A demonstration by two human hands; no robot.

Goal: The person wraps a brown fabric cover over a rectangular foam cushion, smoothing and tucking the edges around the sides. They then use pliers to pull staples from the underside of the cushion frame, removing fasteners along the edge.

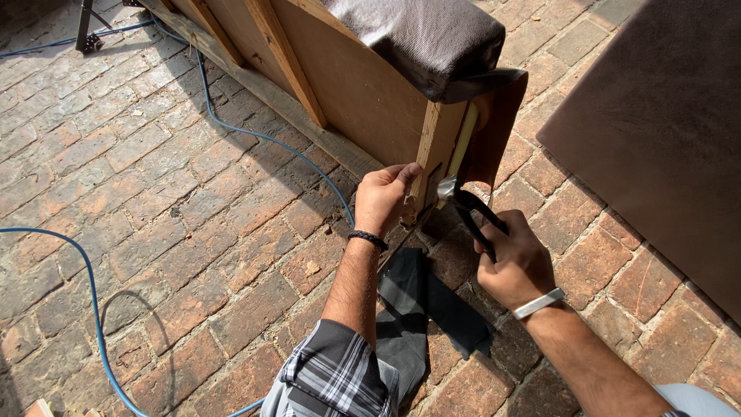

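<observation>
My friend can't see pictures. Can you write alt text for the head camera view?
A person's left hand steadies a wooden furniture frame while the right hand works black-handled pliers at its edge. A blue hose lies across the brick paving.

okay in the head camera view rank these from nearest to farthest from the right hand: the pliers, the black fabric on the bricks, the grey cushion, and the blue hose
1. Pliers: held in the right hand, jaws at the wooden frame.
2. Black fabric: on the bricks just left of and below the hand.
3. Grey cushion: on top of the frame, well above.
4. Blue hose: its loop lies far left; its nearest stretch is about as near as the cushion.
</observation>
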